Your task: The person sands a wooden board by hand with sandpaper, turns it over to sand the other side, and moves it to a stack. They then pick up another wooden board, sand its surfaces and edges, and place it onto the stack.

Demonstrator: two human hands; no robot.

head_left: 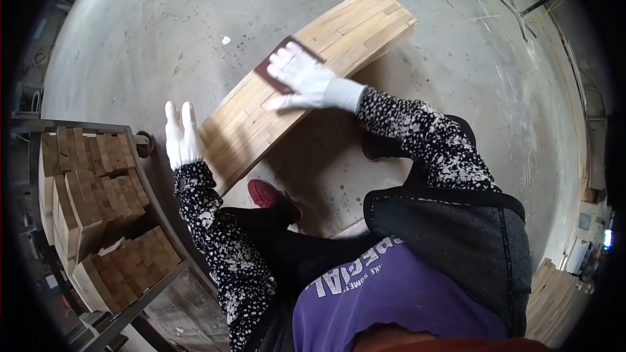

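My right hand (305,79), in a white glove, lies flat with its thumb spread on a dark reddish-brown sheet (263,76) that looks like sandpaper. Under the sheet is a long pale wooden panel (358,25) of joined strips, which runs from lower left to upper right. My left hand (183,137), also white-gloved, is held out beside the panel's near left end. Its visible fingers are straight and nothing shows in them. Whatever holds the panel up is hidden beneath it.
At lower left a metal-framed rack (153,186) holds stacked wooden blocks (124,267). A red shoe (264,193) stands on the concrete floor (195,32) below the panel. Wooden strips (551,300) lie at lower right, and a metal stand (518,14) is at upper right.
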